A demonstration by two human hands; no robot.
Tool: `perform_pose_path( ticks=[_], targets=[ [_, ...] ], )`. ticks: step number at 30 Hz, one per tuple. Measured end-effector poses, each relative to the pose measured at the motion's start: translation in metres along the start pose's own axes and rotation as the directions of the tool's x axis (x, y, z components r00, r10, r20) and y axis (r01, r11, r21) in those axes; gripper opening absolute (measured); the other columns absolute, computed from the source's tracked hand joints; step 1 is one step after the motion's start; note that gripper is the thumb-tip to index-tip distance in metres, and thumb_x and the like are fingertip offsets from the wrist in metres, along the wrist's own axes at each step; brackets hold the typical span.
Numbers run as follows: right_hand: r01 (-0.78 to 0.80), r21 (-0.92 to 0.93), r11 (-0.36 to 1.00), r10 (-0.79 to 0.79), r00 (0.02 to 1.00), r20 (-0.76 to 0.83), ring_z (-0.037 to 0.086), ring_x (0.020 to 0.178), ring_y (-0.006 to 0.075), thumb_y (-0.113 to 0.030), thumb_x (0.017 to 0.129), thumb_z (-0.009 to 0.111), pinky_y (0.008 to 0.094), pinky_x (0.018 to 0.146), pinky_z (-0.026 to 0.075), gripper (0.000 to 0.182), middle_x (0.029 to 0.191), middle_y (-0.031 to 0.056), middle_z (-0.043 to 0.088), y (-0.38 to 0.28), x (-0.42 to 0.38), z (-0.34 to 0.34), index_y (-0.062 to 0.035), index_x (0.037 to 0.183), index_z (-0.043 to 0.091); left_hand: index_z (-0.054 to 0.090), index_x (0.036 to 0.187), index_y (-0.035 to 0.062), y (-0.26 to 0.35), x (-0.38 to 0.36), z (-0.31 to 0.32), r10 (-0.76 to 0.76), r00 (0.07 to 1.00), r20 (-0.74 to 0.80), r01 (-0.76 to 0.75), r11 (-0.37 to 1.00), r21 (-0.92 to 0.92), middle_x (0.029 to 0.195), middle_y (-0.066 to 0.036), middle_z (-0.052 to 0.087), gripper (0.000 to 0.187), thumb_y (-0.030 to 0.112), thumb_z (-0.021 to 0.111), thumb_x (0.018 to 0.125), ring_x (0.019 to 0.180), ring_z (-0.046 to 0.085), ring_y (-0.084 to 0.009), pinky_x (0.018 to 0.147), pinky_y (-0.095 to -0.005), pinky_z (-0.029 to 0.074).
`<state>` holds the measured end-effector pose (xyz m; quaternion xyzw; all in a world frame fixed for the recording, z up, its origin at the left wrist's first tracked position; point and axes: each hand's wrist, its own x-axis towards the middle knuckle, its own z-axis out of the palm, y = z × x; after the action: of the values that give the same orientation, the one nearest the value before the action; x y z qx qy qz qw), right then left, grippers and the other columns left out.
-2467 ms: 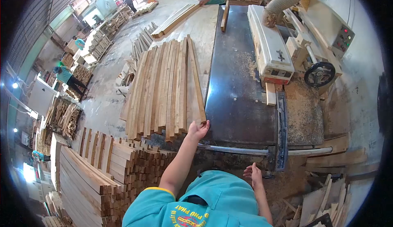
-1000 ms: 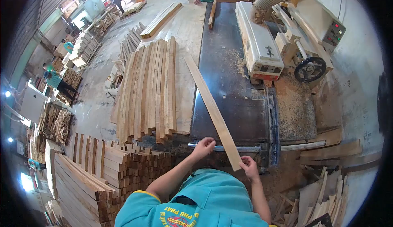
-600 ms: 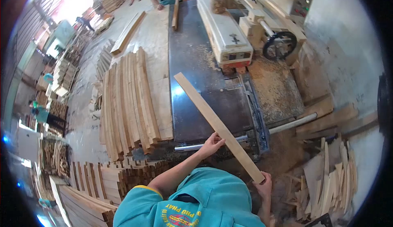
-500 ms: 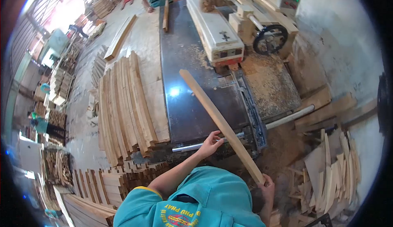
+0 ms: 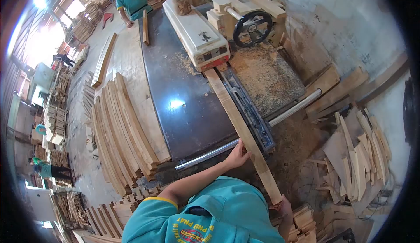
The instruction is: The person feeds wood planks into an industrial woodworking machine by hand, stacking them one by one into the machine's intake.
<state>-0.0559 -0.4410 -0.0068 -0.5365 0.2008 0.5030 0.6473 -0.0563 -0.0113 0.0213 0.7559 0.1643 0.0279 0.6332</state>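
A long wooden board point(image 5: 245, 135) lies along the dark machine table point(image 5: 175, 107), beside the metal guide track point(image 5: 247, 105). Its far end meets the red-edged front of the white saw housing point(image 5: 197, 37). My left hand point(image 5: 238, 156) rests against the board's left edge near the table's front, fingers partly hidden by the wood. At the board's near end, my right hand point(image 5: 284, 209) grips it, close to my body.
Several long boards point(image 5: 122, 133) are stacked left of the machine. A co-worker point(image 5: 133, 2) stands at the far end, near another board point(image 5: 145, 27). A black handwheel point(image 5: 253, 29) is at the upper right. Offcuts point(image 5: 361, 160) lie at the lower right.
The board has swung rightward from a slant above the table into line with the guide track, its far end now at the housing. Both hands moved with it, and the view has shifted.
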Motion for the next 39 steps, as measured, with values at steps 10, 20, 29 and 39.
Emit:
perform_pose_path(
  ticks=[10,20,29,39],
  targets=[
    [-0.044,-0.229,0.973,0.0,0.982,-0.19,0.075,0.077,0.0303,-0.051,0.107,0.042,0.0443,0.071,0.062,0.061,0.085,0.0183,0.07,-0.026,-0.008,0.005,0.0059,0.103,0.063,0.02,0.147,-0.0051,-0.004,0.024,0.014,0.054,0.991,-0.122,-0.027,0.977,0.213,0.112,-0.027,0.057,0.077,0.019,0.068,0.093,0.099,0.063,-0.0397,0.085,-0.0461,0.052],
    [0.172,-0.307,0.936,-0.156,0.985,0.078,0.07,0.081,0.0191,-0.02,0.101,0.062,0.0349,0.074,0.06,0.037,0.104,0.0122,0.07,-0.042,0.054,0.051,0.0024,0.13,0.056,0.019,0.148,-0.0173,0.001,0.085,-0.034,-0.106,0.936,-0.335,0.26,0.852,0.455,0.13,-0.034,0.054,0.094,0.034,0.072,0.09,0.118,0.059,-0.0451,0.096,-0.0456,0.052],
    [0.438,-0.449,0.779,-0.407,0.898,0.169,0.062,0.068,0.0107,-0.021,0.104,0.057,0.0273,0.063,0.052,0.031,0.105,0.0122,0.074,-0.036,0.122,0.094,0.003,0.124,0.059,0.024,0.145,-0.0179,-0.009,0.135,-0.097,-0.054,0.924,-0.379,0.256,0.824,0.506,0.123,-0.032,0.059,0.092,0.036,0.074,0.089,0.114,0.062,-0.0441,0.093,-0.0461,0.053],
    [0.284,-0.512,0.811,-0.261,0.958,0.118,0.061,0.051,0.0133,-0.045,0.11,0.038,0.0306,0.05,0.052,0.051,0.084,0.0112,0.076,-0.093,0.13,0.201,-0.0011,0.1,0.063,0.038,0.128,-0.0047,-0.013,0.191,-0.17,-0.097,0.901,-0.422,0.314,0.818,0.482,0.122,-0.031,0.062,0.068,0.036,0.075,0.088,0.114,0.061,-0.0463,0.095,-0.0504,0.051]
  ],
)
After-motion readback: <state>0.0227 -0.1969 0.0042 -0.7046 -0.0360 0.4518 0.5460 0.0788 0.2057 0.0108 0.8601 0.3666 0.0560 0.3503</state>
